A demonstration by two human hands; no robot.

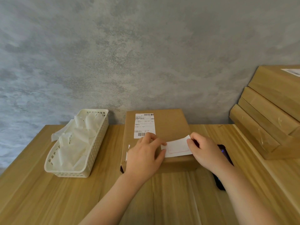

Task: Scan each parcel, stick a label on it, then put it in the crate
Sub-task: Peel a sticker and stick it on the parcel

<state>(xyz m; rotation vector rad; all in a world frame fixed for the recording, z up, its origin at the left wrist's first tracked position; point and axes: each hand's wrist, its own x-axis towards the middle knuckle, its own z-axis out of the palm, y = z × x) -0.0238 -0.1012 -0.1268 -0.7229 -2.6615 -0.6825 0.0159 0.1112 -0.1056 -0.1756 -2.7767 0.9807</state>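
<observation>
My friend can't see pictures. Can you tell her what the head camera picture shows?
Two hands hold a white label over a cardboard parcel on a wooden table: the left hand pinches its left end, the right hand its right. A white basket of crumpled backing papers sits left, and stacked parcels sit right.

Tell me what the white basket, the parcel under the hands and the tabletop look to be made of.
White basket: apparently moulded plastic, matte off-white, with a regular grid of holes in its walls.
Parcel: brown cardboard, dull, with folded edges and a printed paper label stuck on top.
Tabletop: light wood or a wood-look laminate, with straight grain lines and plank seams; the picture does not settle which.
</observation>
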